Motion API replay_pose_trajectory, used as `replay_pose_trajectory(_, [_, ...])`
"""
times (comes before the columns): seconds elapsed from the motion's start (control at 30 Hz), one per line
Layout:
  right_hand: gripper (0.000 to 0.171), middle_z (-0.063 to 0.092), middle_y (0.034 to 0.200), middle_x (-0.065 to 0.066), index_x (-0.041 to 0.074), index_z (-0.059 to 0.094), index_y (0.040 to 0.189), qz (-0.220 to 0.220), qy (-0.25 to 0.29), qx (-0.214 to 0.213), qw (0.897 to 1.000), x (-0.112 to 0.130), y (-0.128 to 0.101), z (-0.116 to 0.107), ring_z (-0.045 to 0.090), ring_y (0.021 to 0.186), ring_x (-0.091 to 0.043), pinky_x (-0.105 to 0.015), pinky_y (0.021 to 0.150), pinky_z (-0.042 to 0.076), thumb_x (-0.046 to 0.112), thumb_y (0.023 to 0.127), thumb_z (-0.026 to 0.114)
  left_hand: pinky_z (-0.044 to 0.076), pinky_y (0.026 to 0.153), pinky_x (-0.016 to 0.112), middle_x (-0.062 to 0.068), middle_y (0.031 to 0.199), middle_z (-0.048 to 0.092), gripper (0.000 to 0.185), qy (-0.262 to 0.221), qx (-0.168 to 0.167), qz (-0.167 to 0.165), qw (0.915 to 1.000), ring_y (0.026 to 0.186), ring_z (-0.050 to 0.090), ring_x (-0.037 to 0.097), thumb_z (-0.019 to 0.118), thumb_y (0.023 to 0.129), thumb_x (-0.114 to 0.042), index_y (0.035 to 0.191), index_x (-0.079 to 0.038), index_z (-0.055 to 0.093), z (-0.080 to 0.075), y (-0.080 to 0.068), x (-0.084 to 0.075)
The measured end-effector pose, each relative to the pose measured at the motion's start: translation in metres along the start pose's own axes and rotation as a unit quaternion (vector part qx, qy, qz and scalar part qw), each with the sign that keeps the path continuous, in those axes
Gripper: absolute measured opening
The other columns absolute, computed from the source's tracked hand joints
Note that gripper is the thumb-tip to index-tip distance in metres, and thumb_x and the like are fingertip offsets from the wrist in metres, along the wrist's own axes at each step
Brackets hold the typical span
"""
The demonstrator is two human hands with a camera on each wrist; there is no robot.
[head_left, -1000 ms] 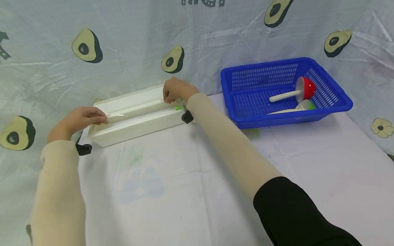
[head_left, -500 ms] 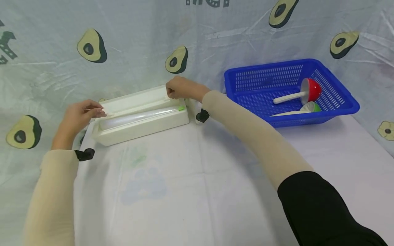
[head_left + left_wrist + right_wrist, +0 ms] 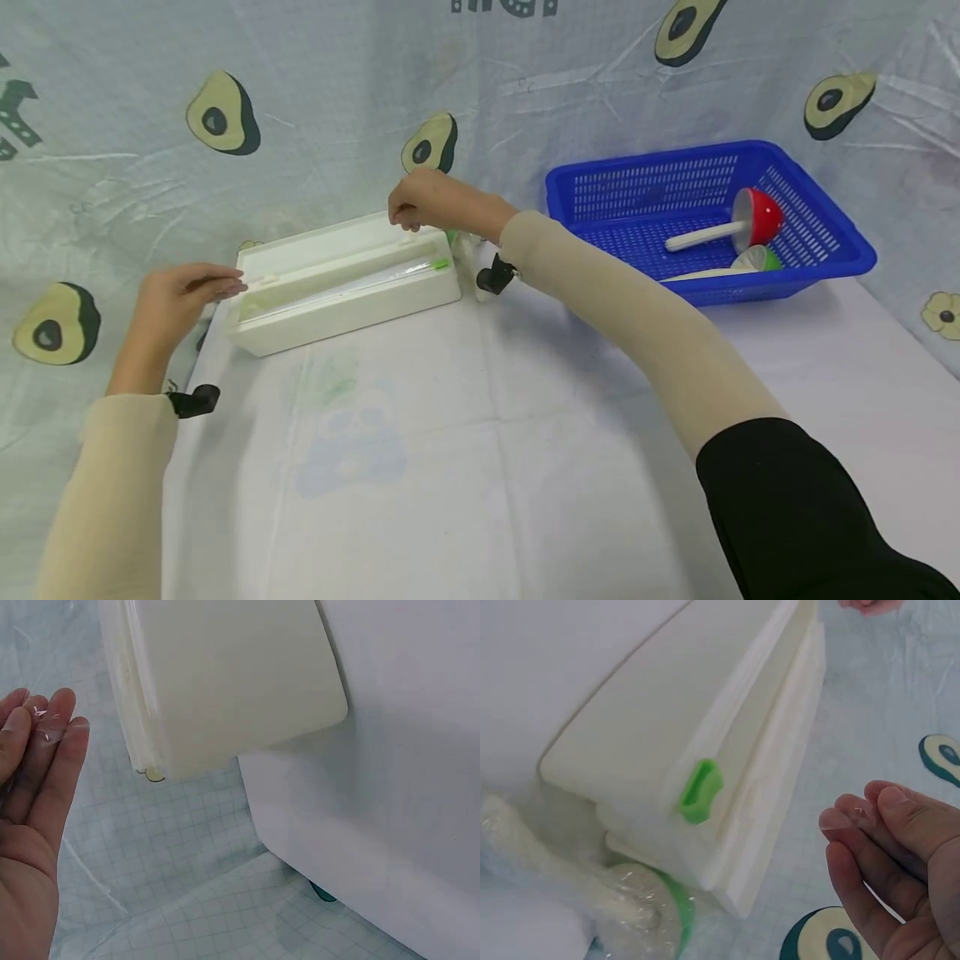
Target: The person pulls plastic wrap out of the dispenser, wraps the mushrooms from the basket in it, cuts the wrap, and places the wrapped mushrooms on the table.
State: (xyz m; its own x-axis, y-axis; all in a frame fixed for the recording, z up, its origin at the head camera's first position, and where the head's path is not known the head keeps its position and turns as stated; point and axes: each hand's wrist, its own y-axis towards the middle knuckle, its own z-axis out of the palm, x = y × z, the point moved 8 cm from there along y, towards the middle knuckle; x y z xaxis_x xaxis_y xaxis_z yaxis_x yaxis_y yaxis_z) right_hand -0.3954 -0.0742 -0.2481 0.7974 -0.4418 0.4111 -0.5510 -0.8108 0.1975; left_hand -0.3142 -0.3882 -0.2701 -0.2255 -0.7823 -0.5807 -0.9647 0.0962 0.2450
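A long white cling film box (image 3: 352, 317) with its lid tipped back lies at the back left. Clear film gleams along the box opening, and a green slider (image 3: 703, 791) sits on its edge at the right end. My left hand (image 3: 183, 304), just off the box's left end, pinches clear cling film (image 3: 49, 726) between thumb and fingers. My right hand (image 3: 446, 200) is raised over the box's right end. Its thumb and fingertips pinch clear film (image 3: 862, 816) too. Between the hands the film is too transparent to follow.
Beside the box's right end lies a plastic-wrapped thing with a green rim (image 3: 681, 900). A blue basket (image 3: 630, 162) at the back right holds a red-capped ladle (image 3: 763, 221) and a green one (image 3: 771, 262). A patterned sheet (image 3: 322, 108) hangs behind.
Both hands were over the box opening; the right hand has risen, and the left has drawn off to the left. The box's inside and green slider show more now.
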Motion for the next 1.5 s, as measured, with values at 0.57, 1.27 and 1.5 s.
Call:
replay_pose_trajectory(0.57, [0.02,0.074,0.096,-0.008,0.005,0.074,0.109,-0.015,-0.004,-0.034,0.999,0.025,-0.002,-0.027,0.065,0.08,-0.013,-0.022,0.075,0.051,0.018,0.104,0.06,0.053,0.089,0.014,0.005,0.102,0.077,0.029,-0.379,-0.064,-0.034,0.9227,0.1,0.071,0.013,0.064,0.099,-0.011,0.123,0.006,0.064,-0.007,-0.004,-0.007])
replay_pose_trajectory(1.27, [0.019,0.073,0.091,-0.005,0.006,0.074,0.105,-0.022,0.0,-0.051,0.998,0.038,-0.006,-0.032,0.064,0.078,-0.013,-0.02,0.072,0.05,0.019,0.103,0.061,0.055,0.088,0.018,0.007,0.097,0.076,0.023,-0.406,-0.041,-0.01,0.913,0.092,0.073,0.014,0.065,0.094,0.007,0.117,0.01,0.067,0.007,-0.028,-0.012])
replay_pose_trajectory(1.5, [0.019,0.073,0.091,-0.006,0.004,0.074,0.105,-0.028,0.011,-0.056,0.998,0.039,-0.006,-0.035,0.067,0.081,-0.017,-0.021,0.073,0.051,0.018,0.103,0.061,0.049,0.087,0.01,-0.006,0.096,0.076,0.031,-0.29,-0.056,-0.027,0.9549,0.096,0.068,0.005,0.074,0.09,0.002,0.12,0.008,0.07,0.003,-0.034,-0.009])
